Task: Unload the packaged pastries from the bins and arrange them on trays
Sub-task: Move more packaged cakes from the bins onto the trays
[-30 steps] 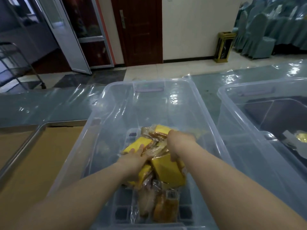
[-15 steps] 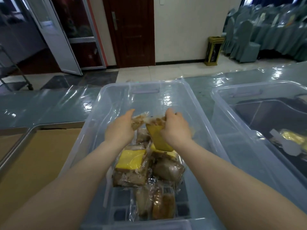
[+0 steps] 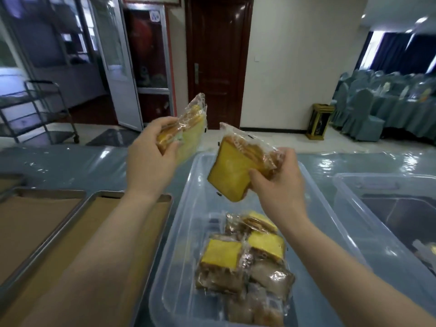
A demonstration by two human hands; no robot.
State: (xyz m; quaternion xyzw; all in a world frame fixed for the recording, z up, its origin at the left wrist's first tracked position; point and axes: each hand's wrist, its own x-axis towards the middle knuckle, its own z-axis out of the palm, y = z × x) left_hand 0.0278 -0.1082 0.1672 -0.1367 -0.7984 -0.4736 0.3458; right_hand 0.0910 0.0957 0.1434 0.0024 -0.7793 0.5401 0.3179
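My left hand (image 3: 151,159) holds a clear-wrapped yellow pastry (image 3: 191,128) raised above the table, left of the clear plastic bin (image 3: 179,223). A second wrapped pastry (image 3: 232,171), yellow face toward me, is gripped by my right hand (image 3: 276,185) over the bin's far half. Several wrapped pastries (image 3: 245,263) lie piled in the bin's near half. Two metal trays lined with brown paper (image 3: 77,232) (image 3: 28,208) sit left of the bin, nothing on what shows of them.
A second clear bin (image 3: 368,208) stands at the right with a packet at its bottom. The table is covered in shiny blue-grey plastic (image 3: 70,166). Beyond it are a metal cart (image 3: 37,109), a dark wooden door, a bin by the wall and covered chairs.
Both hands rose out of the bin, each carrying a pastry, and moved apart; the left one swung left toward the trays. The camera tilted up.
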